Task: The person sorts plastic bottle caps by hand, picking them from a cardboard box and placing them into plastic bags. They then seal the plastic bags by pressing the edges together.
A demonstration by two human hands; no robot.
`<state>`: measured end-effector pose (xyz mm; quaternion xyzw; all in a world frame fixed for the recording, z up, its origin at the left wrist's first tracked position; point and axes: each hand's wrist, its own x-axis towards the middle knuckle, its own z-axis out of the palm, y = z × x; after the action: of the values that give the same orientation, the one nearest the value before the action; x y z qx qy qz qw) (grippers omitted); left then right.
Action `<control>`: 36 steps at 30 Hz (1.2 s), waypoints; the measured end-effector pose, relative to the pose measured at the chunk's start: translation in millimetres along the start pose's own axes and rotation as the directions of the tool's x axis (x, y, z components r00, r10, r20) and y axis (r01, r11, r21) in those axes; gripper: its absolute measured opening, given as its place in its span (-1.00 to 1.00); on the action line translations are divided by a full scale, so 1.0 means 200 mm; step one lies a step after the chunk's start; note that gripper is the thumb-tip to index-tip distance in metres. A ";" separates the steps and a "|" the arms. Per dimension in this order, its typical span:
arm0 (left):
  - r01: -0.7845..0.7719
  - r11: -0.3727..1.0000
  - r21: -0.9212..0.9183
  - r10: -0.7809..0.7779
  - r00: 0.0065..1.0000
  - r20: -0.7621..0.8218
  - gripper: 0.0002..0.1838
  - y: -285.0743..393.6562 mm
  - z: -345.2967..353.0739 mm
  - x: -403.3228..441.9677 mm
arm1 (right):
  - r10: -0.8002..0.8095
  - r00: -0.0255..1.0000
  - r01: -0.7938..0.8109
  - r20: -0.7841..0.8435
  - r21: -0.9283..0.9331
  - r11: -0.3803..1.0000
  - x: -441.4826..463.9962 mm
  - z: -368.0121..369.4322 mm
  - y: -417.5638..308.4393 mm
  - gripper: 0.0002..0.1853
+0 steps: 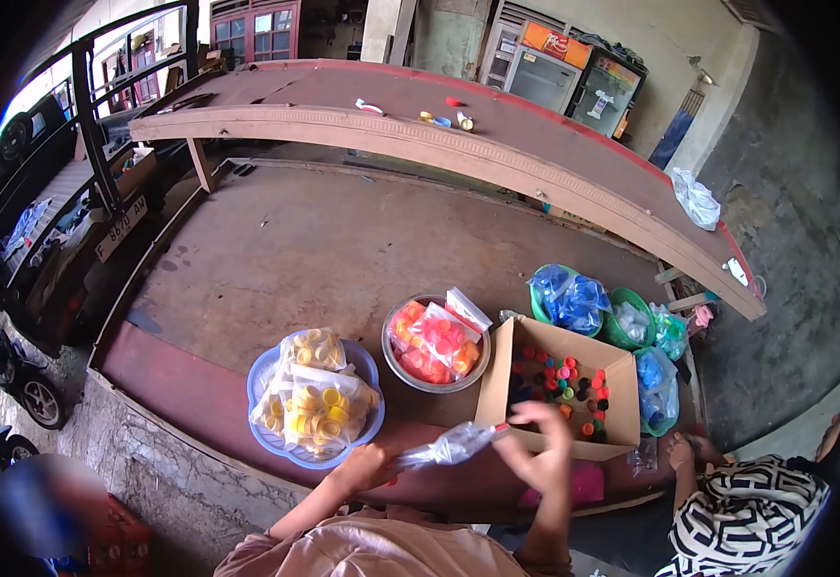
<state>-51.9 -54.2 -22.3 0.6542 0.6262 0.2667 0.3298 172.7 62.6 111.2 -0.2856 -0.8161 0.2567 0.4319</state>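
My left hand [366, 467] is closed around one end of a clear plastic bag [451, 446], which stretches out to the right. My right hand [541, 450] is at the bag's other end, fingers apart and slightly blurred; whether it touches the bag is unclear. A small red spot shows by its fingertips. Just beyond my right hand stands a cardboard box [622, 370] with loose coloured bottle caps [568, 377]. A blue basket [374, 423] of bagged yellow caps [316, 412] sits beside my left hand. Between them is a metal bowl [483, 370] of bagged red and orange caps [432, 338].
Green baskets [620, 335] with bagged blue and clear items stand right of the box. At right, another person [747, 510] in a patterned top rests a hand near the table edge. A raised shelf [497, 163] crosses behind the brown table [276, 231]; a vehicle [74, 202] is at left.
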 end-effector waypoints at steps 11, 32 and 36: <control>-0.009 0.995 -0.094 0.036 0.955 0.293 -0.71 0.08 -0.14 -0.07 | -0.083 0.662 -0.031 0.745 0.138 0.990 -0.02 0.22 0.00 -0.87; 0.108 0.978 -0.178 -0.017 0.893 0.451 -0.55 0.08 -0.15 -0.02 | 0.009 0.793 -0.063 0.609 0.067 0.996 0.07 0.04 0.03 -0.92; 0.208 0.960 -0.188 -0.086 0.857 0.508 -0.57 0.05 -0.15 -0.04 | -0.005 0.843 -0.030 0.537 0.055 0.998 0.12 -0.05 0.03 -0.73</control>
<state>-69.0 -58.8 6.3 0.6066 0.5331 0.1365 0.5738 170.8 84.8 125.4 -0.1944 -0.8942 0.3540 0.1932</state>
